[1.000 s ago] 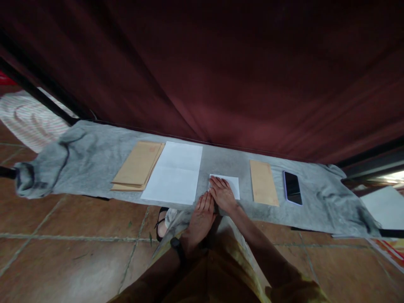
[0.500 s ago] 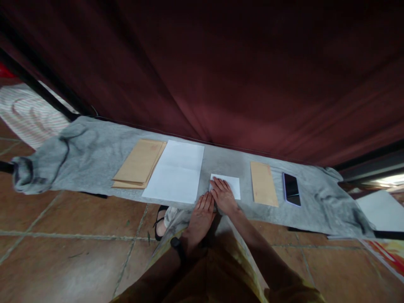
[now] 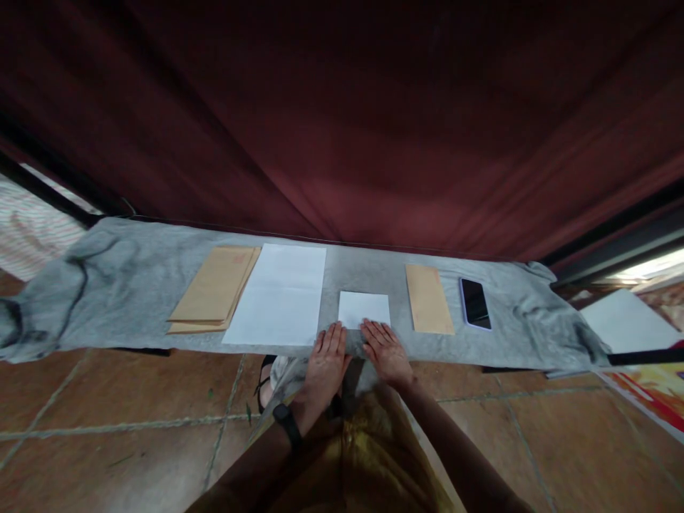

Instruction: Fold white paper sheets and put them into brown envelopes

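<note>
A small white rectangle of paper [image 3: 364, 308], apparently folded, lies in front of me on the grey cloth [image 3: 368, 271]. My right hand [image 3: 385, 350] rests flat with fingers stretched out, its fingertips over the paper's near right edge. Just off the paper's near left corner lies my left hand [image 3: 325, 362], fingers straight and holding nothing. To the left is a larger white sheet [image 3: 281, 296] with a faint crease across it. Beside that sheet are several stacked brown envelopes [image 3: 214, 285]. A single brown envelope [image 3: 430, 299] lies to the right of the small paper.
A phone [image 3: 475, 303] lies right of the single envelope. Behind the cloth-covered surface hangs a dark red curtain [image 3: 342, 157]. Below is a tiled floor [image 3: 160, 456]. White paper [image 3: 628, 320] and a colourful printed sheet [image 3: 655, 395] are at the far right.
My right hand has slid off most of the small paper toward its near right edge, uncovering it. My left hand stays near its lower left corner. The view has shifted slightly.
</note>
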Tool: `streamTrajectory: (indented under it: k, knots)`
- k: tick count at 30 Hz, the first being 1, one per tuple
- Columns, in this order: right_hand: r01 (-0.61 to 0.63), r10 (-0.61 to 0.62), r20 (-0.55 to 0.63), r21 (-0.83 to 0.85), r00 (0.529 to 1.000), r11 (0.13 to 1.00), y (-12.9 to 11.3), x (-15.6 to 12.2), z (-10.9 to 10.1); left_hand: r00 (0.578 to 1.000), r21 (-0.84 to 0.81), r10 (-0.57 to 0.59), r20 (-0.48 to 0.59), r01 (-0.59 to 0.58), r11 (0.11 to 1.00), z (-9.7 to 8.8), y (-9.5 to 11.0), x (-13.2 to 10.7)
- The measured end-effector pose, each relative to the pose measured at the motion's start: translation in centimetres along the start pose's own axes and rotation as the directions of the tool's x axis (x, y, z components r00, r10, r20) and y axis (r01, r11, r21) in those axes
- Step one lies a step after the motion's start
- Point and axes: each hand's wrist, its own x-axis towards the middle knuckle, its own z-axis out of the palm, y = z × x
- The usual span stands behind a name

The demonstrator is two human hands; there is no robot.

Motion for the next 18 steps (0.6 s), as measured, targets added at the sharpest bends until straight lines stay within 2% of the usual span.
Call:
streamTrajectory:
  k: [11,18]
  knots:
    - [-0.091,0.092,-0.057,0.012,0.994,0.996,2.0,-3.2,-0.9,0.999,0.080,-0.013,0.048,0.009,0.997,-0.6,0.4,0.3]
    - [-0.086,0.086,-0.054,0.013,0.995,0.996,2.7,-3.8,-1.3,0.998,0.085,0.003,0.060,-0.008,0.996,-0.4,0.3,0.3]
